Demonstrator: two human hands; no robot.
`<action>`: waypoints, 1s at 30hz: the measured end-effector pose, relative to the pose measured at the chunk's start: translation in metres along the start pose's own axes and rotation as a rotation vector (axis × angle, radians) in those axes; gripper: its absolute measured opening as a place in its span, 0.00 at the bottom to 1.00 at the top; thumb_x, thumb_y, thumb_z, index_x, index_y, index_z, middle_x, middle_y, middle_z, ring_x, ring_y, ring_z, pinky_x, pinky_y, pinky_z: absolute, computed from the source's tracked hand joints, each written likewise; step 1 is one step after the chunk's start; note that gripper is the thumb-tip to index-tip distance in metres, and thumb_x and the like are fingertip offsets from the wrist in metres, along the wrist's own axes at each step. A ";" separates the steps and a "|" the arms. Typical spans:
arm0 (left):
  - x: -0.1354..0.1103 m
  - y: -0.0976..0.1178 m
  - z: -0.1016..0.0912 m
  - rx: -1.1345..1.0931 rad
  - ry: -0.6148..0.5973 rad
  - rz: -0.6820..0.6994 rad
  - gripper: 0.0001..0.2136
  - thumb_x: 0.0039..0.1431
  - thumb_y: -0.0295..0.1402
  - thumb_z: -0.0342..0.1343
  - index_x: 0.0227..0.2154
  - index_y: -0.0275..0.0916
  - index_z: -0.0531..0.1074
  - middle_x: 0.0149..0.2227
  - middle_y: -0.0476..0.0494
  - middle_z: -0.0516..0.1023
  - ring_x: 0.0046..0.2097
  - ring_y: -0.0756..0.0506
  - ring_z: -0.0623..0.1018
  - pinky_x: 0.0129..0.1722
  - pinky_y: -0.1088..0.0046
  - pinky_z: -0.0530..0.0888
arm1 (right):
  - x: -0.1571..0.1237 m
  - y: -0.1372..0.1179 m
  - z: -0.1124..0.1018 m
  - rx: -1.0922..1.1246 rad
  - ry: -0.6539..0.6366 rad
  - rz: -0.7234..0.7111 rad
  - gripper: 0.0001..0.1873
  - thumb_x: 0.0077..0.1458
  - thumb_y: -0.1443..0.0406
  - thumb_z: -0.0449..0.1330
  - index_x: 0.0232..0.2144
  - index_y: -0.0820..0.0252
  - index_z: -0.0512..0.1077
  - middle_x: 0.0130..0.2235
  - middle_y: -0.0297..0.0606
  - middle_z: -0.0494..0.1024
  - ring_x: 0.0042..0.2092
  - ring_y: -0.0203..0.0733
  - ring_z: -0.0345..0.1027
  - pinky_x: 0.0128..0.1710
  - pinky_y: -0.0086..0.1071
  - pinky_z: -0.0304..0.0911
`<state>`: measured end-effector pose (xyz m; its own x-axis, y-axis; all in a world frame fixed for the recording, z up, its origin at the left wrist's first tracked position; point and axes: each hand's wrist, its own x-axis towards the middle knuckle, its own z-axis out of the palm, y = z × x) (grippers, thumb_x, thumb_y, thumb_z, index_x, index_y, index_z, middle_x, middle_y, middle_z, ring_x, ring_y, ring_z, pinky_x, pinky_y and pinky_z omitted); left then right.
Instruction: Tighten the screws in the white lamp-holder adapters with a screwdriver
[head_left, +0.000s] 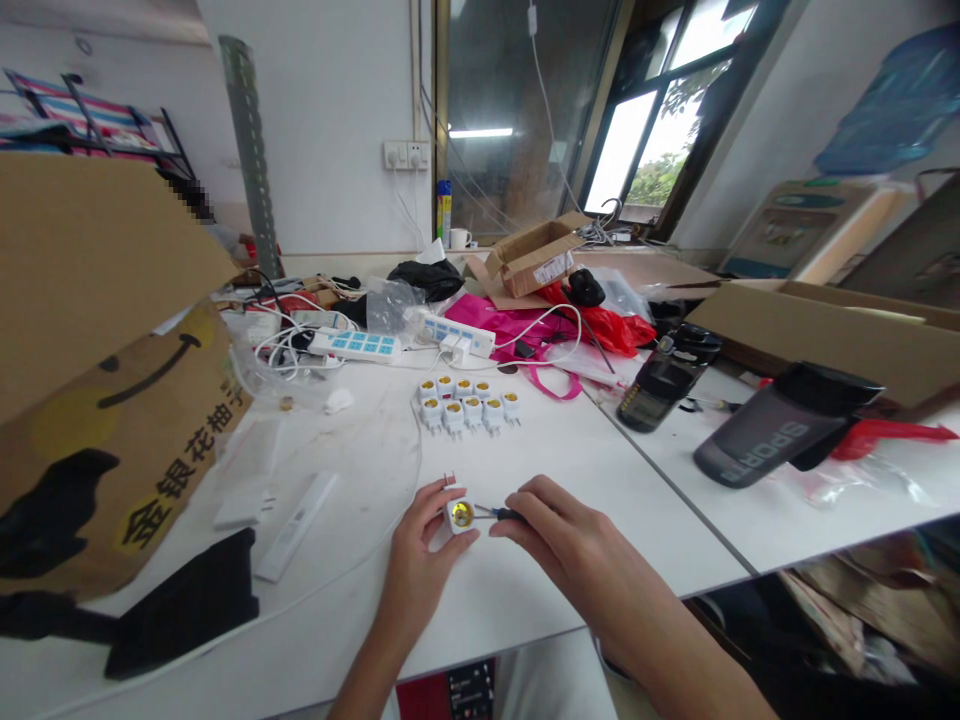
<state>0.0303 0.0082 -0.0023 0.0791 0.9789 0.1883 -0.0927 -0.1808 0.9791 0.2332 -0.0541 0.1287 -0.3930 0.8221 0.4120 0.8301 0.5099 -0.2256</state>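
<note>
Between the fingers and thumb of my left hand (pixel 426 535) is a small white plug-in lamp socket (pixel 460 515), its brass-coloured round opening facing me and its plug prongs pointing away. My right hand (pixel 551 525) grips a screwdriver (pixel 504 514) by its dark handle. The thin shaft points left at the socket's opening; whether the tip touches metal is too small to tell. Farther back on the white table (pixel 360 450), several matching lamp sockets (pixel 472 409) stand in two rows with their prongs toward me.
Power strips (pixel 356 345) with tangled cords lie at the back. A large cardboard box (pixel 97 400) and a black flat-ended object (pixel 187 605) occupy the left. Rightward are a dark SPORTS bottle (pixel 780 425), another dark bottle (pixel 667 375) and a seam in the tabletop. A white cable crosses the left side.
</note>
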 end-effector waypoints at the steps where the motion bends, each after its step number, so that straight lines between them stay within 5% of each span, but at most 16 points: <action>1: 0.000 0.000 0.000 0.000 -0.001 -0.001 0.19 0.53 0.31 0.75 0.49 0.46 0.87 0.63 0.38 0.81 0.68 0.34 0.78 0.64 0.58 0.81 | 0.000 0.000 0.000 0.014 0.000 0.010 0.12 0.79 0.60 0.54 0.47 0.56 0.76 0.41 0.38 0.78 0.35 0.41 0.80 0.34 0.32 0.75; 8: -0.001 0.006 0.001 0.020 -0.005 -0.038 0.19 0.53 0.32 0.74 0.50 0.43 0.87 0.64 0.37 0.82 0.66 0.34 0.80 0.64 0.57 0.81 | 0.001 0.001 0.004 0.074 0.034 0.018 0.12 0.79 0.60 0.54 0.45 0.56 0.77 0.42 0.39 0.79 0.37 0.42 0.81 0.36 0.32 0.76; 13: -0.001 0.005 0.000 0.104 -0.006 -0.069 0.21 0.55 0.32 0.72 0.53 0.42 0.85 0.65 0.34 0.83 0.65 0.33 0.82 0.69 0.48 0.77 | 0.002 0.002 0.003 0.106 0.036 0.048 0.12 0.79 0.59 0.54 0.47 0.57 0.76 0.42 0.40 0.79 0.36 0.42 0.80 0.35 0.33 0.75; 21: -0.011 -0.001 -0.018 0.484 -0.065 0.117 0.19 0.55 0.30 0.73 0.51 0.47 0.86 0.63 0.36 0.84 0.70 0.27 0.78 0.73 0.33 0.68 | 0.000 0.008 0.011 0.295 -0.020 0.091 0.07 0.78 0.63 0.58 0.47 0.54 0.76 0.45 0.38 0.78 0.41 0.41 0.81 0.42 0.33 0.74; 30: -0.010 0.008 -0.035 0.467 -0.156 0.038 0.22 0.56 0.30 0.72 0.54 0.53 0.86 0.63 0.41 0.84 0.65 0.33 0.81 0.72 0.45 0.73 | 0.002 0.014 0.017 0.351 -0.064 0.072 0.08 0.79 0.62 0.57 0.49 0.53 0.77 0.46 0.39 0.79 0.42 0.42 0.81 0.43 0.34 0.75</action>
<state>-0.0058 0.0004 0.0012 0.2351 0.9514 0.1988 0.3532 -0.2742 0.8945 0.2376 -0.0407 0.1117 -0.3719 0.8675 0.3304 0.6745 0.4970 -0.5460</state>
